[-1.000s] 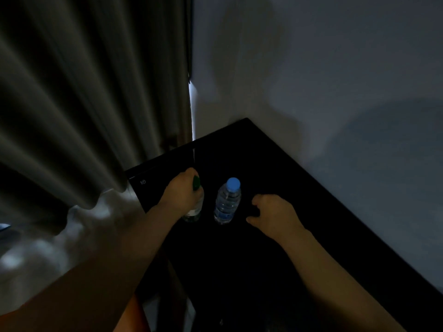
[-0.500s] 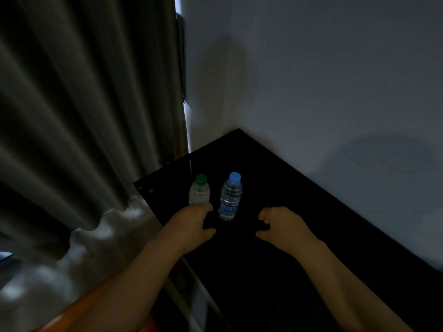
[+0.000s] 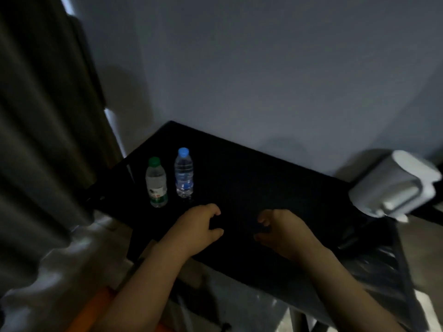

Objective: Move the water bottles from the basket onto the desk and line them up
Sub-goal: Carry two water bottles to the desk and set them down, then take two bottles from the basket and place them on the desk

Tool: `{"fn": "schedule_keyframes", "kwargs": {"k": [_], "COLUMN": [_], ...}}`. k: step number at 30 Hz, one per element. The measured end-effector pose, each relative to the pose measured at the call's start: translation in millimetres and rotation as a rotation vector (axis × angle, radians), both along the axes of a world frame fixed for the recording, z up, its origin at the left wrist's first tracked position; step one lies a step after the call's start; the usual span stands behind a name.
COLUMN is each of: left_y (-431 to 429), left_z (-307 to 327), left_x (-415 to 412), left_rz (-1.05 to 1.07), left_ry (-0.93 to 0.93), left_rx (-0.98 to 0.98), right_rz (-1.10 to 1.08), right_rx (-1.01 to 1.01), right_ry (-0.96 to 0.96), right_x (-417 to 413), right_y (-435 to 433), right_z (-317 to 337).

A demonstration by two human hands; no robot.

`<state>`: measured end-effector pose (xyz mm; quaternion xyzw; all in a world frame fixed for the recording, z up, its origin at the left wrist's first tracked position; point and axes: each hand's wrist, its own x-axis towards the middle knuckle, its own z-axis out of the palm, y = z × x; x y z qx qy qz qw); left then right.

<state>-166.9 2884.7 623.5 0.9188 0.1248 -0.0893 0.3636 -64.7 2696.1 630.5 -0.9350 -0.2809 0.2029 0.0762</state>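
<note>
The left hand (image 3: pixel 199 227) and right hand (image 3: pixel 286 230) were relaxed, empty. Beyond the left stood a green-capped clear plastic bottle (image 3: pixel 156 185) and a blue-capped clear plastic bottle (image 3: pixel 183 176).

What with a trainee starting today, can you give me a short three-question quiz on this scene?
1. True or false: the left hand and the right hand hold nothing.
2. How many bottles stand on the desk? A one, B two, C three.
3. Fill in: seen from the camera, the blue-capped bottle stands to the ___ of the green-capped bottle.
Key: 1 true; 2 B; 3 right.
</note>
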Motion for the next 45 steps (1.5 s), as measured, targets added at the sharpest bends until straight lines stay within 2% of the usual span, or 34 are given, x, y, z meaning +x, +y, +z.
{"fn": "schedule_keyframes", "kwargs": {"k": [7,15,23,29,33,39,45], "left_y": [-99,-273,-449,-558,-626,-720,-812], "left_z": [26,40,38,36,37,43,66], "left_x": [37,58,28,7,2,16,51], "left_rz": [-0.253,-0.669,-0.974,-1.230,-1.374,-1.577,-1.690], "left_ry": [-0.031,-0.037,-0.086,-0.068,-0.135,-0.219,-0.325], "left_rx": [0.049,0.071,0.050,0.027,0.039,0.044,-0.002], "right_rz": [-0.328,-0.769,-1.249,-1.485,-1.622,-1.747,-1.864], "right_rx": [-0.001,-0.018,0.194,0.148,0.120,0.039,-0.010], "right_ry": [-0.130,-0.176,-0.175,-0.190,-0.194,-0.217,-0.311], "right_x": [-36,-101,-191,-247,-270,-270,-253], "right_y": [-111,-281,-415,-495,-541,-608,-671], "right_z": [20,34,33,35,38,47,69]}}
